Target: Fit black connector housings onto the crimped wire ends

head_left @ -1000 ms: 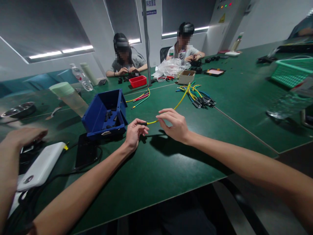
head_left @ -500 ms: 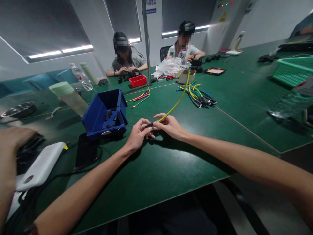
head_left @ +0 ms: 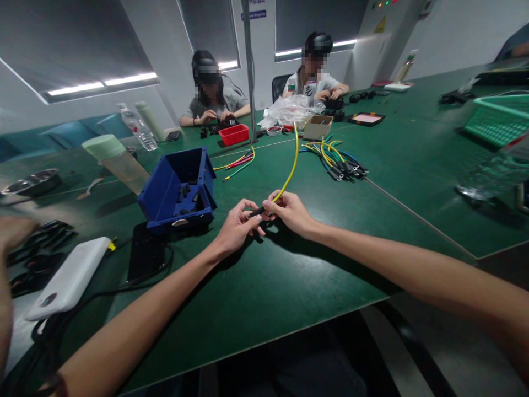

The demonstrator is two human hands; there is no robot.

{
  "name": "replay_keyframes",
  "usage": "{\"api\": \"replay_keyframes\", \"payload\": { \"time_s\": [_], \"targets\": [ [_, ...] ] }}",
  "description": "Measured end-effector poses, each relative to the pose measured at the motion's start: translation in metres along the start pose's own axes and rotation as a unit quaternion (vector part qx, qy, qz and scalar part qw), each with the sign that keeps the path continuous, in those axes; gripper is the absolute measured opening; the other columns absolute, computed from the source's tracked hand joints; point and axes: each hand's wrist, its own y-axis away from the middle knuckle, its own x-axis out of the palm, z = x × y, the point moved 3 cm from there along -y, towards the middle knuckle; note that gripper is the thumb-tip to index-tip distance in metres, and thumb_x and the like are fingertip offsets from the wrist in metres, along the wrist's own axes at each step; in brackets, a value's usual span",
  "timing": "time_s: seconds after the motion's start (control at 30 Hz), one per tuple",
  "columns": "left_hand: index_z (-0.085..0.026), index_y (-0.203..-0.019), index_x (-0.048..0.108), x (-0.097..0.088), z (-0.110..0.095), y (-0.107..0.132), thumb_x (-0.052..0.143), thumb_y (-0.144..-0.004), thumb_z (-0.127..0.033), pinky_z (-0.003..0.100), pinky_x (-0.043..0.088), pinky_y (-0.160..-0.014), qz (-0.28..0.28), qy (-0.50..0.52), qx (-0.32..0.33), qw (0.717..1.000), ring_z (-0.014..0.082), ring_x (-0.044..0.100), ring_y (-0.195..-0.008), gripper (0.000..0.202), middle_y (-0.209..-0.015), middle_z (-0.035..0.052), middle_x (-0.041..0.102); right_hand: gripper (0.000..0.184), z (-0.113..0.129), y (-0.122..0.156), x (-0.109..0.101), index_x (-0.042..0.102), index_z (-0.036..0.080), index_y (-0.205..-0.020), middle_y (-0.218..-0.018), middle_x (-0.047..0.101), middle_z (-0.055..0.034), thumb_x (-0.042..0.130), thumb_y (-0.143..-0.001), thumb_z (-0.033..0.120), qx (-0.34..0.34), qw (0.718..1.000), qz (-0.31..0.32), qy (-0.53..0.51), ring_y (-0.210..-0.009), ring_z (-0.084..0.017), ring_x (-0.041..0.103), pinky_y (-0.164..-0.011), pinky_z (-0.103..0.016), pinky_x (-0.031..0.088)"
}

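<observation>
Between the fingers of my left hand [head_left: 238,225] is a black sleeve [head_left: 258,212] on the end of a yellow wire. My right hand [head_left: 290,212] pinches the yellow wire [head_left: 292,168] right beside the sleeve, and the wire's free end arcs up and away from me. Both hands are closed, close together just above the green table [head_left: 264,309]. To the left stands a blue bin [head_left: 155,193] with several black sleeves [head_left: 188,193] in it. A bundle of coloured wires [head_left: 334,160] with black-sleeved ends and metal lugs lies ahead on the right.
A few loose wires [head_left: 239,162] lie behind the bin. A phone [head_left: 144,253], a white power bank [head_left: 72,278] and black cables are at left, near another person's hand [head_left: 16,231]. Two people work across the table. A green basket [head_left: 496,118] stands at right.
The yellow wire's free end has swung left and now stands more upright. My right hand has shifted slightly to the right, showing more of the black sleeve. The neighbour's hand at left has moved back.
</observation>
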Motion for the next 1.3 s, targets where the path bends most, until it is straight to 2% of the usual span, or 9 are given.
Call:
{"api": "replay_keyframes", "payload": {
  "time_s": [0.2,0.4,0.63,0.73,0.9,1.2,1.3],
  "targets": [
    [-0.019,-0.095,0.043,0.003,0.001,0.001,0.066,-0.082,-0.035,0.020,0.040,-0.048,-0.018,-0.024,0.010,0.999,0.0124,0.066,-0.056,0.030,-0.087,0.0045,0.072,0.039,-0.001,0.000,-0.001,0.057,0.017,-0.080,-0.064,0.063,0.0008,0.071,-0.073,0.052,0.036,0.999,-0.022,-0.005,-0.060,-0.012,0.062,-0.056,-0.023,0.049],
    [-0.017,-0.095,0.051,0.003,-0.002,0.003,0.068,-0.081,-0.034,0.020,0.042,-0.048,-0.051,-0.061,0.023,0.997,0.0129,0.066,-0.058,0.028,-0.081,0.0041,0.071,0.039,0.000,-0.002,-0.001,0.058,0.016,-0.080,-0.063,0.062,0.0015,0.073,-0.071,0.051,0.037,0.999,-0.029,-0.014,-0.058,-0.011,0.061,-0.053,-0.022,0.049],
    [-0.017,-0.093,0.062,0.003,-0.004,0.006,0.070,-0.077,-0.032,0.026,0.052,-0.061,-0.109,-0.094,0.048,0.988,0.0148,0.065,-0.067,0.023,-0.081,0.0027,0.069,0.040,0.000,-0.003,-0.003,0.058,0.016,-0.077,-0.061,0.059,0.0022,0.075,-0.068,0.052,0.047,0.998,-0.045,-0.014,-0.056,-0.010,0.058,-0.051,-0.021,0.048],
    [-0.019,-0.095,0.064,0.002,-0.006,0.008,0.070,-0.076,-0.029,0.025,0.050,-0.060,-0.136,-0.139,0.067,0.979,0.0148,0.063,-0.066,0.023,-0.080,0.0022,0.069,0.040,0.000,-0.003,-0.004,0.058,0.016,-0.078,-0.061,0.059,0.0023,0.076,-0.068,0.051,0.049,0.997,-0.053,-0.015,-0.056,-0.010,0.057,-0.051,-0.021,0.048],
    [-0.021,-0.092,0.066,0.002,-0.014,0.012,0.069,-0.076,-0.026,0.022,0.044,-0.058,-0.179,-0.238,0.119,0.947,0.0126,0.059,-0.060,0.017,-0.075,0.0006,0.068,0.040,0.000,-0.003,-0.005,0.058,0.017,-0.078,-0.060,0.059,0.0025,0.076,-0.068,0.051,0.053,0.997,-0.061,-0.014,-0.056,-0.010,0.058,-0.050,-0.021,0.048],
    [-0.022,-0.089,0.069,0.003,-0.017,0.013,0.069,-0.076,-0.027,0.024,0.043,-0.059,-0.183,-0.271,0.125,0.937,0.0144,0.058,-0.060,0.014,-0.072,0.0010,0.068,0.039,-0.003,-0.004,-0.005,0.057,0.017,-0.079,-0.061,0.058,0.0027,0.075,-0.069,0.051,0.050,0.997,-0.057,-0.015,-0.056,-0.010,0.057,-0.050,-0.021,0.048],
    [-0.021,-0.086,0.070,0.004,-0.018,0.013,0.071,-0.074,-0.025,0.024,0.042,-0.058,-0.187,-0.253,0.127,0.941,0.0134,0.056,-0.057,0.013,-0.069,0.0002,0.067,0.039,-0.004,-0.004,-0.005,0.056,0.018,-0.079,-0.061,0.058,0.0034,0.075,-0.069,0.050,0.046,0.997,-0.054,-0.017,-0.056,-0.009,0.057,-0.050,-0.020,0.048]
  ]
}}
